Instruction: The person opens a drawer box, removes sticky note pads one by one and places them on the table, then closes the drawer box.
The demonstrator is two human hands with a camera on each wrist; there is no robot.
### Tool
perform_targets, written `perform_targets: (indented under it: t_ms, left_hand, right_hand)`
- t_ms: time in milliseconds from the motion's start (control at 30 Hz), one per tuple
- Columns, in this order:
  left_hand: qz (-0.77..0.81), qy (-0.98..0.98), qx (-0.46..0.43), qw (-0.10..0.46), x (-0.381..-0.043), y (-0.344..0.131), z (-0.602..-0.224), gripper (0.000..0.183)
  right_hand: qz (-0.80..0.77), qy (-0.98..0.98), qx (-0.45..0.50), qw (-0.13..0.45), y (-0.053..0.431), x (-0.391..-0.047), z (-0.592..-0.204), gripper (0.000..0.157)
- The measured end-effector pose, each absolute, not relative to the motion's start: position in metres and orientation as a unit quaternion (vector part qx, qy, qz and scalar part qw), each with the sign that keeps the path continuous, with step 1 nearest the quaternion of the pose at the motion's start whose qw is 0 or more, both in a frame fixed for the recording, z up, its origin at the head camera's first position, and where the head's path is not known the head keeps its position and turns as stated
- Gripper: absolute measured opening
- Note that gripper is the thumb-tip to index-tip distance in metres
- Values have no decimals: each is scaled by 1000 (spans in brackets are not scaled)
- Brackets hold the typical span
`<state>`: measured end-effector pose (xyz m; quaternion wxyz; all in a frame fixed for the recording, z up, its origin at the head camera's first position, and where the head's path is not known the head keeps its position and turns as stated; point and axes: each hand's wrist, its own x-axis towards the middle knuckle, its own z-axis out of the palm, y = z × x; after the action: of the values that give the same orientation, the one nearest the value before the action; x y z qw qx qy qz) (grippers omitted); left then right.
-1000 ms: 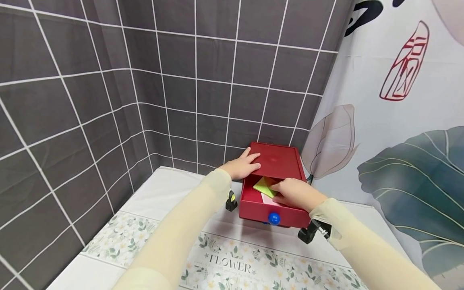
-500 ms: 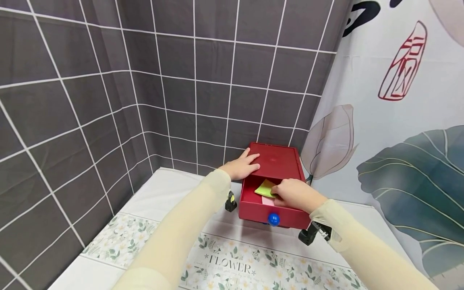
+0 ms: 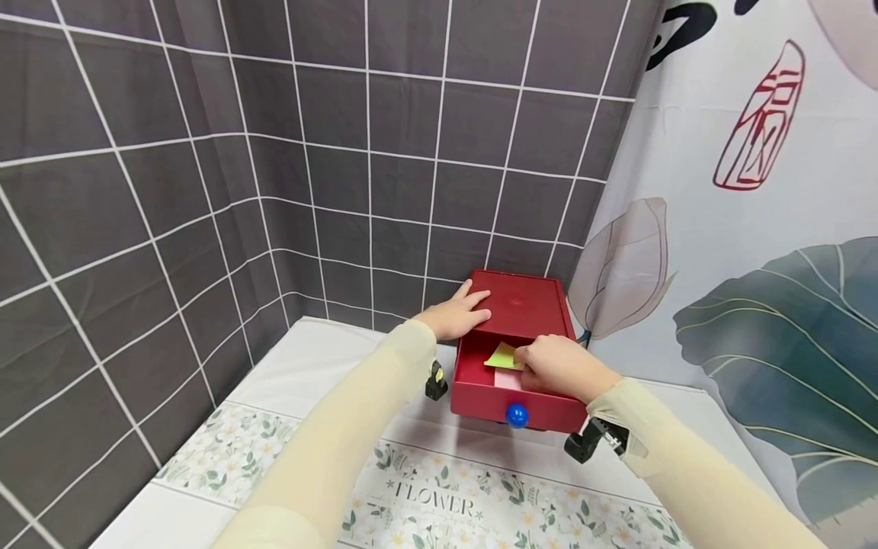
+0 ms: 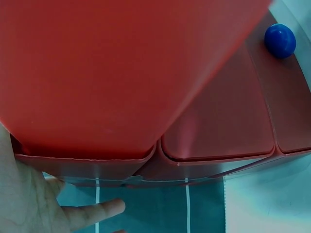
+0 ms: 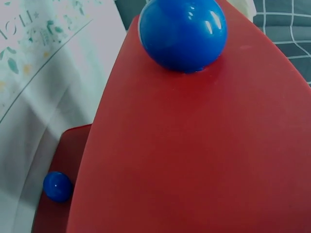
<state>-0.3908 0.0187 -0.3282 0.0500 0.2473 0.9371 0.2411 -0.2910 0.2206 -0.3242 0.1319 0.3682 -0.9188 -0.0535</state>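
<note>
A red drawer cabinet (image 3: 524, 305) stands against the back wall, its top drawer (image 3: 480, 401) pulled out. My left hand (image 3: 453, 316) rests on the cabinet's top left edge with fingers spread. Inside the drawer, my right hand (image 3: 565, 367) pinches a yellow-green paper note (image 3: 501, 354) by its right side, the fingertips partly hidden. A pink paper (image 3: 507, 378) lies under it on the drawer floor. In the right wrist view the drawer's round blue knob (image 5: 182, 36) is large and close, and the hand itself is out of sight.
Lower drawers are closed, one with a blue knob (image 4: 280, 41) in the left wrist view. The white table (image 3: 329, 366) bears a flower-print strip (image 3: 439, 496). Dark grid-lined cloth (image 3: 405, 183) hangs behind, and a white printed curtain (image 3: 686, 152) on the right.
The yellow-green note has shifted slightly right and turned in my right hand, baring more of the pink paper. My left hand stays on the cabinet.
</note>
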Motion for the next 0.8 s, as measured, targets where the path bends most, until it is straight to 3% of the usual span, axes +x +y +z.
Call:
perform_targets:
  t_ms: [533,800]
  left_hand:
    - [245,934,254,50,-392,18,-328,57]
    - [245,934,255,47,-392,19,-330,57]
  right_hand:
    - [-22,-900,358,249,232,-285,-313,6]
    - [5,-899,353,259,244,-282,-305,13]
